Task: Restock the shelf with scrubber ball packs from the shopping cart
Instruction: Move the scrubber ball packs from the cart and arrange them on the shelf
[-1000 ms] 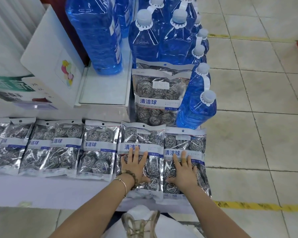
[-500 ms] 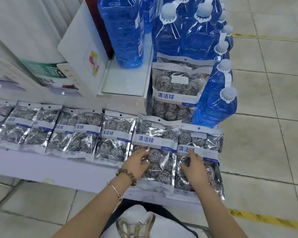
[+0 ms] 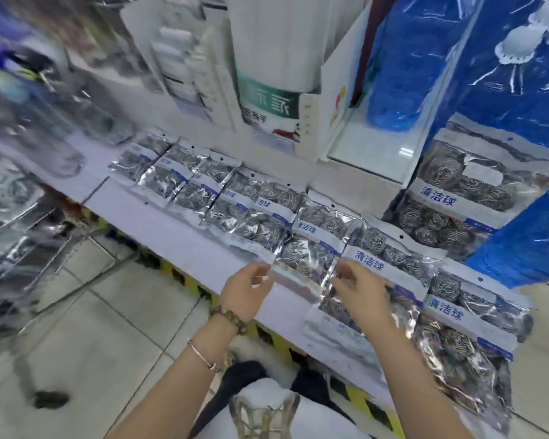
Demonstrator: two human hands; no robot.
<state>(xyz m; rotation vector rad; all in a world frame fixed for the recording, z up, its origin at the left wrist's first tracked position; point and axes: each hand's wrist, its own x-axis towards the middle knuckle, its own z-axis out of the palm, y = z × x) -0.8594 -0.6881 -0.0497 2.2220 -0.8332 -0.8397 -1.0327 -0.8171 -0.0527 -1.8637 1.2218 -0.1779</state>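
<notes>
Scrubber packs (image 3: pixel 260 213) along white shelf (image 3: pixel 159 213)

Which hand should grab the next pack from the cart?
Probably the left hand: the shopping cart stands on its side. The right hand is farther away. Both pinch one scrubber ball pack.

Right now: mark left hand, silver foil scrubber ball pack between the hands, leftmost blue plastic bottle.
left hand (image 3: pixel 244 294): head view, its back.
silver foil scrubber ball pack (image 3: pixel 305 228): head view, label band.
leftmost blue plastic bottle (image 3: pixel 400 74): head view, body.
</notes>
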